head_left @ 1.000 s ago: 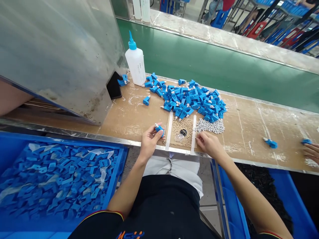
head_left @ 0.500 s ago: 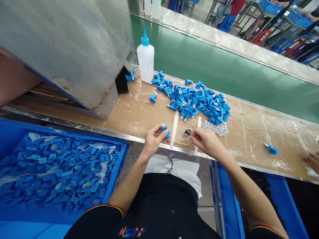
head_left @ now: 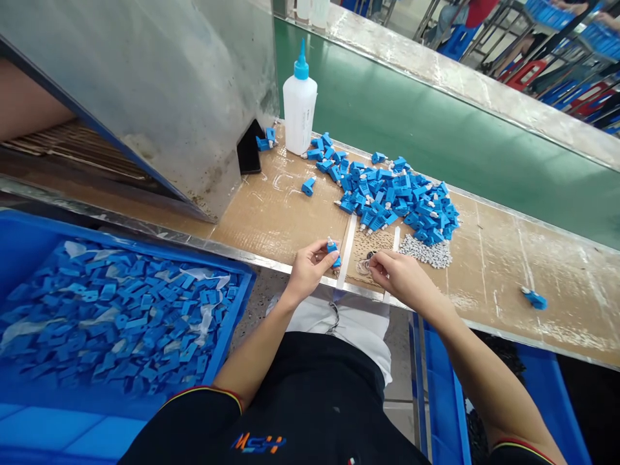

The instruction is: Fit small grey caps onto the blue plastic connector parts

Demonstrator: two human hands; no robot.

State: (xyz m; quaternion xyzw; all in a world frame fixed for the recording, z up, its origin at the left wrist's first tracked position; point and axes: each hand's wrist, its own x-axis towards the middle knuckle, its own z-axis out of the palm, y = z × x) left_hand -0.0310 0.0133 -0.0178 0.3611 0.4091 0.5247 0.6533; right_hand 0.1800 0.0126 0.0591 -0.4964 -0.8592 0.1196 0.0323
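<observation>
My left hand point(head_left: 310, 270) grips a small blue plastic part point(head_left: 333, 254) at the fingertips, just past the table's front edge. My right hand point(head_left: 400, 276) reaches over a small round clear dish point(head_left: 363, 266) and a dark round disc point(head_left: 372, 256), its thumb and finger pinched close together. Anything between those fingertips is too small to tell. Beyond this hand lie a heap of blue plastic parts point(head_left: 397, 197) and a patch of small grey pellets point(head_left: 426, 252).
A blue crate of blue parts point(head_left: 121, 316) sits at lower left, and another blue crate point(head_left: 443, 387) at lower right. A white bottle with a blue nozzle point(head_left: 300, 106) stands by a metal housing point(head_left: 145, 84). A loose blue part point(head_left: 534, 299) lies right.
My right hand has moved left, over the dish. The other person's hand at the right edge has gone from view, and the whole scene has shifted as my head turned.
</observation>
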